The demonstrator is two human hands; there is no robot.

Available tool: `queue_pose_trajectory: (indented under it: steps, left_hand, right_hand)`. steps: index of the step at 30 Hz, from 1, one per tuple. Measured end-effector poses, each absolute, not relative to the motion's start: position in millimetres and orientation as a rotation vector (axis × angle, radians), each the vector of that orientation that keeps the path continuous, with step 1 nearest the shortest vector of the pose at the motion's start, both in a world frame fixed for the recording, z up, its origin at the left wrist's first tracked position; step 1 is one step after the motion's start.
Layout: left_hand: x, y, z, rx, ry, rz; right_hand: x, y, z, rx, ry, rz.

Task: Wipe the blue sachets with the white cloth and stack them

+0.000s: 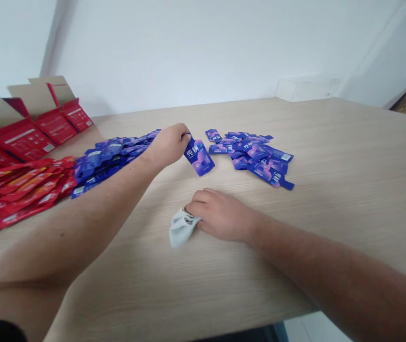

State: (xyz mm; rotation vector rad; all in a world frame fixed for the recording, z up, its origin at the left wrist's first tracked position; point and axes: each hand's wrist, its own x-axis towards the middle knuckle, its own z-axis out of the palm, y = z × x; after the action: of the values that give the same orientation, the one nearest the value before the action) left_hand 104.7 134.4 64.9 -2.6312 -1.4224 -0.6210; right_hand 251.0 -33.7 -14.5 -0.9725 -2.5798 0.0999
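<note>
Pinched by its top end, a purple-blue printed pouch (200,157) hangs from my left hand (170,143), tilted down to the right above the table. My right hand (220,214) is closed on a crumpled pale grey cloth (182,229), low over the table and nearer to me. Just right of the held pouch lies a loose pile of the same purple pouches (256,151). Behind my left forearm are overlapping rows of blue pouches (113,153), partly hidden by the arm.
Overlapping red pouches (28,187) lie at the left. Behind them stand several red cartons (55,124) with raised flaps. A white box-like block (306,89) sits at the back right against the wall. The wooden table's (203,304) front edge runs below my hands.
</note>
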Motion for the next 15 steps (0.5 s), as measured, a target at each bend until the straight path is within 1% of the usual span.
queue_pose_trajectory:
  steps: [4, 7, 9, 11, 15]
  left_hand:
    - [56.3, 97.2, 54.1, -2.931, -1.579, -0.266]
    - [38.3, 81.9, 34.5, -3.187, -1.42, -0.024]
    - [36.5, 76.8, 19.8, -3.314, -1.236, 0.037]
    - [39.8, 74.1, 7.8, -3.378, -1.172, -0.015]
    - [40.5, 69.5, -1.0, -3.27, -1.35, -0.408]
  right_hand:
    - [243.7, -50.4, -6.8, -0.763, -2.623, 0.126]
    - [239.4, -56.7, -3.9, -0.726, -2.622, 0.157]
    - [238.8, -55.7, -4.2, -0.761, -2.603, 0.188]
    - [240.2, -51.8, -5.5, -0.803, -2.585, 0.213]
    - [247.4, -41.2, -8.0, -0.912, -2.533, 0.243]
